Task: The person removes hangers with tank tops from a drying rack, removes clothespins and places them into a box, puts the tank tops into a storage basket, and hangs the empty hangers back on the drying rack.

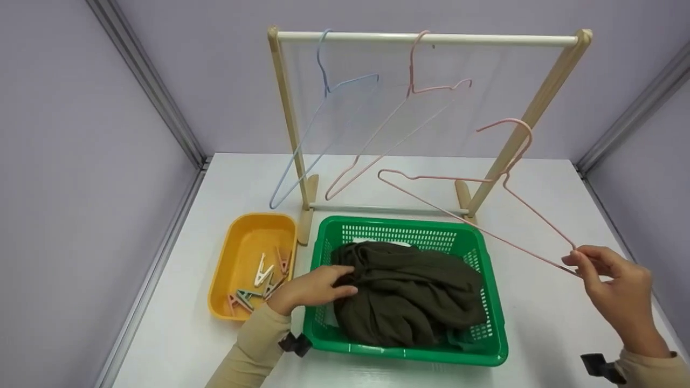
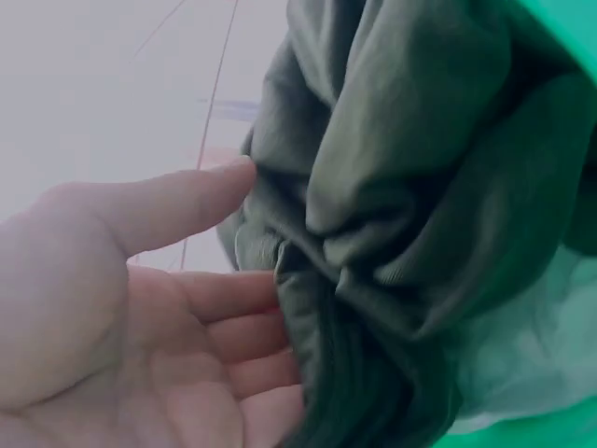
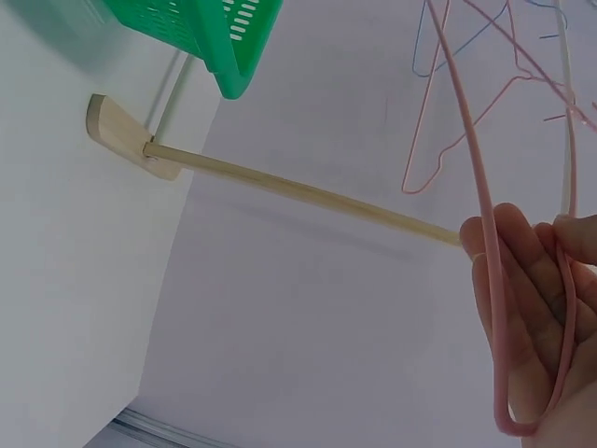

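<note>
A dark olive garment (image 1: 409,291) lies bunched in the green basket (image 1: 404,353). My left hand (image 1: 318,285) reaches over the basket's left rim to the cloth. In the left wrist view its thumb and straight fingers (image 2: 233,336) stand apart at the edge of the folds (image 2: 392,187), with some fingertips hidden by the fabric. On the right, my right hand (image 1: 620,291) pinches one lower corner of a pink clothes hanger (image 1: 442,178), which is tilted in the air with its hook up. The right wrist view shows the pink wire (image 3: 490,243) across that hand (image 3: 532,299).
A wooden rack (image 1: 283,108) with a white rail (image 1: 501,39) stands behind the basket. From it hang a blue hanger (image 1: 310,129) and another pink hanger (image 1: 377,129). Left of the basket, a yellow tray (image 1: 242,237) holds several clothespins (image 1: 262,272).
</note>
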Demonstrator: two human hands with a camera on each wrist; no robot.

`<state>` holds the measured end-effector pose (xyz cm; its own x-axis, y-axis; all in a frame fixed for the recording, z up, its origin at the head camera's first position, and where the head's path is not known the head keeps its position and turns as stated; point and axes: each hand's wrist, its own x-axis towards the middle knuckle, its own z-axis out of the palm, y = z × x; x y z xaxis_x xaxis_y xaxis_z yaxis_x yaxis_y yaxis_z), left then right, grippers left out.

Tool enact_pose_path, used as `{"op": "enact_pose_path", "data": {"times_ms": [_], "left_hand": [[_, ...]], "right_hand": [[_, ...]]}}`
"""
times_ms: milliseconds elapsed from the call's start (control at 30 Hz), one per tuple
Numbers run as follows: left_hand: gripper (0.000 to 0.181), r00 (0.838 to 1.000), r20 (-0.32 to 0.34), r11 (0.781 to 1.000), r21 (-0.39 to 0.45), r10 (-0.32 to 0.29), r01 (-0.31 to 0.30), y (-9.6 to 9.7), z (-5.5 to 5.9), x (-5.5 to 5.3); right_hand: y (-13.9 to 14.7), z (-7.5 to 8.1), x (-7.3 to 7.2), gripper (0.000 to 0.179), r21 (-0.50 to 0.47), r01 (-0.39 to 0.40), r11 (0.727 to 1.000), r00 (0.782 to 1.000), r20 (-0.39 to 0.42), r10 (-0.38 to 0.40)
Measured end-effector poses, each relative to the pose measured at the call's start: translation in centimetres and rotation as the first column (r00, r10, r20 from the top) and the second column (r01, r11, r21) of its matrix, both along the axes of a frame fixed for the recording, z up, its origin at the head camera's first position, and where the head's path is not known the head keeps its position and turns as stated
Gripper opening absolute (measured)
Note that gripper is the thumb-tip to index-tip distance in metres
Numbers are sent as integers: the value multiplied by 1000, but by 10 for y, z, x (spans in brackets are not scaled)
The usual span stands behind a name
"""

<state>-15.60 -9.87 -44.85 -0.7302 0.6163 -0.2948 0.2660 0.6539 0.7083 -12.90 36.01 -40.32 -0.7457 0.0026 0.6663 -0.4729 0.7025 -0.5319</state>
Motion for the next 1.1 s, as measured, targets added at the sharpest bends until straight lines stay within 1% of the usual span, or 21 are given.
{"op": "enact_pose_path", "data": {"times_ms": [100, 167, 233, 333, 433, 600, 700, 933, 1100], "left_hand": [[51, 999, -36, 997, 69, 18, -16, -8, 1, -1], [49, 998, -54, 992, 124, 41, -34, -13, 2, -2], [47, 996, -55, 984, 171, 65, -55, -16, 3, -2], [44, 994, -41, 969, 230, 100, -88, -21, 4, -1], [41, 989, -58, 957, 266, 133, -113, -25, 4, -2], [39, 973, -113, 944, 287, 203, -164, -28, 3, -3], [39, 966, -130, 941, 285, 225, -181, -29, 3, -3], [39, 966, -120, 941, 282, 227, -186, -29, 1, -4], [38, 965, -130, 939, 292, 226, -180, -30, 0, -5]], "right_hand": [[-3, 3, 3, 12, 28, 44, 999, 999, -2, -44], [-5, 5, 4, 9, 50, 70, 996, 998, -5, -69], [-7, 7, 5, 7, 70, 89, 994, 996, -11, -89], [-9, 9, 6, 5, 74, 101, 992, 995, -12, -100], [-10, 10, 7, 4, 69, 106, 992, 994, -5, -106], [-14, 15, 8, 5, 54, 103, 993, 995, 0, -103], [-17, 19, 9, 7, 53, 109, 993, 994, -5, -109], [-21, 27, 7, 9, 69, 125, 990, 992, -28, -124], [-25, 32, 6, 9, 52, 146, 988, 989, -11, -145]]}}
